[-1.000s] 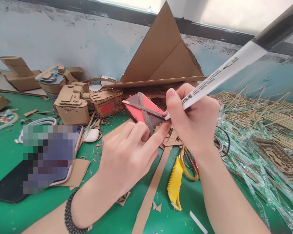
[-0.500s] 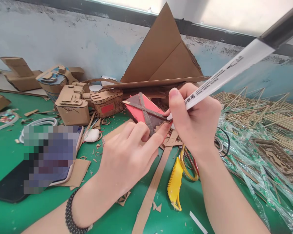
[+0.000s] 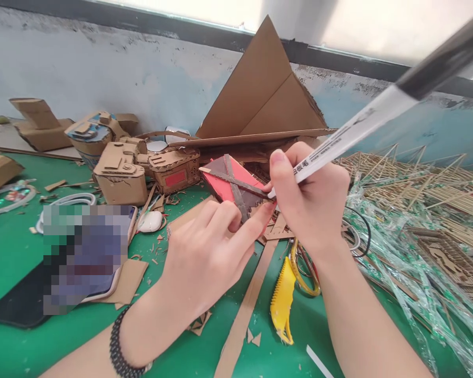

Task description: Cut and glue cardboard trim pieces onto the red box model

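the right hand (image 3: pixel 313 202) has its grip closed around a long white marker pen with a black cap (image 3: pixel 362 123), the tip resting on the small red-coloured cardboard piece crossed by brown strips (image 3: pixel 230 184) that sits at the middle of the green worktop (image 3: pixel 11 252). the left hand (image 3: pixel 205 257) holds nothing in a closed grip; its extended fingers (image 3: pixel 256 223) press against the near edge of the same cardboard piece. yellow-handled scissors (image 3: pixel 286 299) lie just below the right wrist, and a large brown cardboard triangle (image 3: pixel 260 92) stands behind.
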Demonstrator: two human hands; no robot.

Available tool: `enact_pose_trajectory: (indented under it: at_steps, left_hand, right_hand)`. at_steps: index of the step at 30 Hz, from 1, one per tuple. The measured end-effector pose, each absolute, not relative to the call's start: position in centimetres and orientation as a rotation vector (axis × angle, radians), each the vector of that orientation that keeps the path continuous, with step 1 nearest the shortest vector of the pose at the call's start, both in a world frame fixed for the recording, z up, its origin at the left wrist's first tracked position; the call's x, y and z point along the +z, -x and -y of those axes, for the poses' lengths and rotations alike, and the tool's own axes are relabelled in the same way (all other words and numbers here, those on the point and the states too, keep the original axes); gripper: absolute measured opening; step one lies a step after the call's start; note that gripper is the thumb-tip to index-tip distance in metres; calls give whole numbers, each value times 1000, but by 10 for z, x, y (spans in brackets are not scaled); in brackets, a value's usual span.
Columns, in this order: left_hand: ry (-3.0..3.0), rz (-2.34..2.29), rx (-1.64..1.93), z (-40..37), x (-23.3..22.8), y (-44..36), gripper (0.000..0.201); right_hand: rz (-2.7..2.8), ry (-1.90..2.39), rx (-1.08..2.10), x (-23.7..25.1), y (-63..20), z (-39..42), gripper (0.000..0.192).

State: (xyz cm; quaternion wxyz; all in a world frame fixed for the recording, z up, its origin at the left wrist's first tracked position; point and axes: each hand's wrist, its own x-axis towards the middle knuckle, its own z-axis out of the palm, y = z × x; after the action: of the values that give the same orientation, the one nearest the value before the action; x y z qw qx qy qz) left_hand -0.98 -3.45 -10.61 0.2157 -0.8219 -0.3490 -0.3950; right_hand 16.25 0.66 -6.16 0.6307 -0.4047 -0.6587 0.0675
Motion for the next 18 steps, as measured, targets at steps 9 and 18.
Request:
enact_pose_trajectory:
  at_steps: [9,18]
  left_hand:
    - [2293,941,-1143,33,-107,13,44]
    - [2653,583,-1578,50,-103,13,33]
  right_hand:
    - [1313,865,-70,-64,-166,-7,31]
    - [1290,711,-183,-79,-169,-7,31]
